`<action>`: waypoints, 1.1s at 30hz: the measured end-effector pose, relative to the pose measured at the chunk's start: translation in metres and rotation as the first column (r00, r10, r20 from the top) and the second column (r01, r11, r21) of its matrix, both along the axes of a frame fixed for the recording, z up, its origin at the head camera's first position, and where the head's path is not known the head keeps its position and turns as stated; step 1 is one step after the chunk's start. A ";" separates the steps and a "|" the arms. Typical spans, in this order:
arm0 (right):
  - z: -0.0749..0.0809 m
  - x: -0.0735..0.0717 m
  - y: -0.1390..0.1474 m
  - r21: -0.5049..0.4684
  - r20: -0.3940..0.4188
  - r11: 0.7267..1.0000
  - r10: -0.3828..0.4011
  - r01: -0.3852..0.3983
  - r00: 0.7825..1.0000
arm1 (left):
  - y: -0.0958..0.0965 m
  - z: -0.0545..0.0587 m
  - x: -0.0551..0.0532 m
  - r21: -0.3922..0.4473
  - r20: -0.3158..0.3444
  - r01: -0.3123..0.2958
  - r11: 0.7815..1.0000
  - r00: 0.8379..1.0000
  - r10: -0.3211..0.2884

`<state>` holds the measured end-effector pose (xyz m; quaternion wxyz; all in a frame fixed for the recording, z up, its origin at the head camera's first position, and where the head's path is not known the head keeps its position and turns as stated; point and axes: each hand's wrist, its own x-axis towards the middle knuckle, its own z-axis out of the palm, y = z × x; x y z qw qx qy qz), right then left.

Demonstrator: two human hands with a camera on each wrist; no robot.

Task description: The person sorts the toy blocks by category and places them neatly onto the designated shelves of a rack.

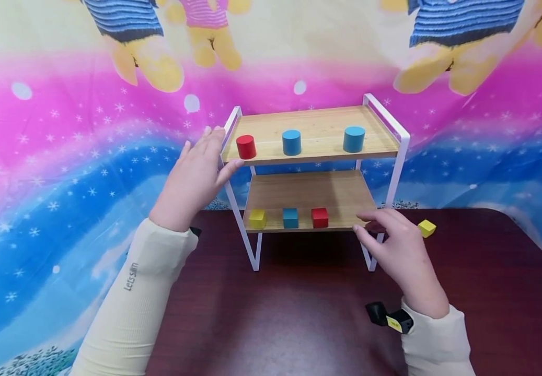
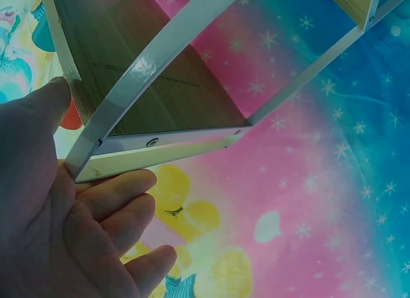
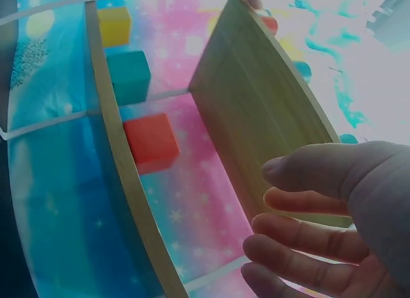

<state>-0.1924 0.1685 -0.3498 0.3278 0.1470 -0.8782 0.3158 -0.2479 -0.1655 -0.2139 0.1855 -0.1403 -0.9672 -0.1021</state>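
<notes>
A two-tier wooden shelf with a white frame (image 1: 395, 175) stands on the table. Along the front of its upper board (image 1: 318, 122) are a red cylinder (image 1: 246, 148), a blue cylinder (image 1: 291, 143) and another blue cylinder (image 1: 354, 140). The lower board (image 1: 318, 189) carries a yellow cube (image 1: 257, 219), a blue cube (image 1: 290, 218) and a red cube (image 1: 320, 218). My left hand (image 1: 192, 178) rests against the frame's upper left corner, fingers extended outside it, thumb near the red cylinder. At the lower board's right end hovers my right hand (image 1: 404, 253), fingers loosely bent, holding nothing.
Another yellow cube (image 1: 426, 228) lies on the dark red table (image 1: 271, 318), right of the shelf and behind my right hand. A patterned cloth backdrop (image 1: 87, 130) hangs close behind the table. A small black device (image 1: 390, 317) is strapped at my right wrist.
</notes>
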 end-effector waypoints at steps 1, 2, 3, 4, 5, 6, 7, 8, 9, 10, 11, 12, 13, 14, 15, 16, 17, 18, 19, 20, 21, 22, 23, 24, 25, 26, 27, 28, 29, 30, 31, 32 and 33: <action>0.000 0.000 0.002 -0.005 -0.004 1.000 -0.003 0.003 1.000 | 0.000 0.000 0.000 -0.001 -0.001 0.001 1.000 1.000 -0.001; 0.001 0.001 0.004 -0.010 -0.008 1.000 -0.004 0.004 1.000 | 0.000 -0.001 0.000 -0.002 -0.002 0.004 1.000 1.000 -0.004; 0.001 0.001 0.006 -0.013 -0.016 1.000 -0.004 0.004 1.000 | 0.000 -0.001 0.000 -0.004 -0.002 0.005 1.000 1.000 -0.005; 0.001 0.001 0.008 -0.016 -0.023 1.000 -0.005 0.005 1.000 | -0.001 -0.001 0.000 -0.004 -0.002 0.007 1.000 1.000 -0.007; 0.001 0.001 0.010 -0.019 -0.031 1.000 -0.007 0.006 0.999 | 0.000 -0.001 -0.001 -0.004 -0.002 0.009 1.000 1.000 -0.009; 0.001 0.001 0.013 -0.024 -0.041 1.000 -0.009 0.008 0.999 | 0.000 -0.001 -0.001 -0.006 -0.002 0.011 1.000 1.000 -0.011; 0.001 0.002 0.015 -0.027 -0.046 1.000 -0.014 0.013 0.999 | 0.000 -0.001 -0.001 -0.009 -0.003 0.014 1.000 1.000 -0.014; 0.001 0.002 0.017 -0.029 -0.048 0.999 -0.021 0.020 0.999 | 0.000 -0.001 -0.001 -0.012 -0.004 0.018 1.000 1.000 -0.018; 0.001 0.003 0.020 -0.032 -0.050 0.999 -0.032 0.031 0.998 | 0.001 -0.001 -0.001 -0.014 -0.003 0.020 1.000 1.000 -0.020; 0.001 0.003 0.022 -0.040 -0.048 0.998 -0.042 0.040 0.998 | 0.001 -0.001 -0.002 -0.017 -0.005 0.022 1.000 1.000 -0.022; 0.001 0.004 0.024 -0.046 -0.045 0.998 -0.051 0.049 0.998 | 0.002 -0.001 -0.002 -0.020 -0.005 0.023 1.000 1.000 -0.023; 0.001 0.004 0.026 -0.049 -0.042 0.997 -0.062 0.060 0.997 | 0.002 -0.001 -0.002 -0.025 -0.004 0.024 0.999 1.000 -0.024; 0.001 0.005 0.028 -0.053 -0.038 0.996 -0.072 0.070 0.997 | 0.002 0.000 -0.001 -0.026 -0.005 0.023 0.999 1.000 -0.023; 0.001 0.005 0.030 -0.058 -0.034 0.995 -0.079 0.077 0.996 | 0.003 0.000 -0.001 -0.026 -0.005 0.022 0.999 1.000 -0.022; 0.001 0.005 0.031 -0.062 -0.035 0.995 -0.086 0.083 0.996 | 0.003 0.000 -0.001 -0.025 -0.005 0.019 0.999 1.000 -0.020; 0.001 0.005 0.033 -0.065 -0.034 0.994 -0.093 0.091 0.995 | 0.003 0.000 -0.001 -0.025 -0.005 0.018 1.000 1.000 -0.018; 0.001 0.004 0.034 -0.066 -0.032 0.993 -0.101 0.099 0.994 | 0.003 0.000 -0.001 -0.025 -0.006 0.016 1.000 1.000 -0.016; 0.002 0.004 0.035 -0.070 -0.032 0.992 -0.107 0.104 0.994 | 0.002 0.000 -0.001 -0.025 -0.006 0.014 1.000 1.000 -0.014; 0.001 0.004 0.036 -0.075 -0.028 0.991 -0.111 0.109 0.993 | 0.002 0.000 -0.001 -0.023 -0.008 0.012 1.000 1.000 -0.012; 0.001 0.004 0.038 -0.078 -0.025 0.990 -0.116 0.114 0.993 | 0.002 0.000 -0.001 -0.022 -0.008 0.011 1.000 1.000 -0.011; 0.001 0.004 0.039 -0.082 -0.019 0.990 -0.121 0.119 0.992 | 0.002 0.000 0.000 -0.021 -0.009 0.009 1.000 1.000 -0.009; 0.001 0.004 0.040 -0.086 -0.011 0.989 -0.123 0.122 0.992 | 0.001 0.000 0.000 -0.021 -0.009 0.008 1.000 1.000 -0.008; 0.000 0.004 0.042 -0.090 -0.003 0.988 -0.125 0.125 0.992 | 0.001 0.000 0.000 -0.021 -0.009 0.006 1.000 1.000 -0.006; 0.000 0.003 0.044 -0.093 0.006 0.988 -0.127 0.127 0.992 | 0.001 0.000 0.000 -0.021 -0.007 0.004 1.000 1.000 -0.005; 0.000 0.003 0.045 -0.094 0.014 0.987 -0.128 0.129 0.992 | 0.001 0.000 0.000 -0.020 -0.006 0.003 1.000 1.000 -0.004; -0.001 0.003 0.046 -0.095 0.021 0.987 -0.130 0.131 0.991 | 0.000 0.000 0.000 -0.020 -0.004 0.003 1.000 1.000 -0.003; -0.001 0.002 0.048 -0.097 0.025 0.986 -0.132 0.134 0.991 | 0.000 0.000 0.000 -0.020 -0.003 0.001 1.000 1.000 -0.002; -0.001 0.002 0.049 -0.101 0.028 0.986 -0.134 0.136 0.991 | 0.000 0.000 0.000 -0.019 -0.001 0.001 1.000 1.000 -0.001; -0.001 0.001 0.050 -0.102 0.030 0.985 -0.139 0.141 0.990 | 0.000 0.000 0.001 -0.018 -0.001 0.000 1.000 1.000 0.000; -0.001 0.001 0.052 -0.102 0.030 0.984 -0.143 0.146 0.989 | -0.001 0.000 0.001 -0.017 -0.001 0.000 1.000 1.000 0.000; -0.002 0.000 0.053 -0.106 0.031 0.983 -0.147 0.150 0.989 | -0.001 0.000 0.001 -0.016 -0.002 0.000 1.000 1.000 0.000; -0.002 0.000 0.054 -0.109 0.033 0.982 -0.153 0.155 0.988 | -0.001 0.000 0.001 -0.014 -0.003 0.000 1.000 1.000 0.000; -0.002 -0.001 0.055 -0.111 0.037 0.981 -0.158 0.161 0.987 | -0.001 0.000 0.001 -0.013 -0.003 -0.001 1.000 1.000 0.001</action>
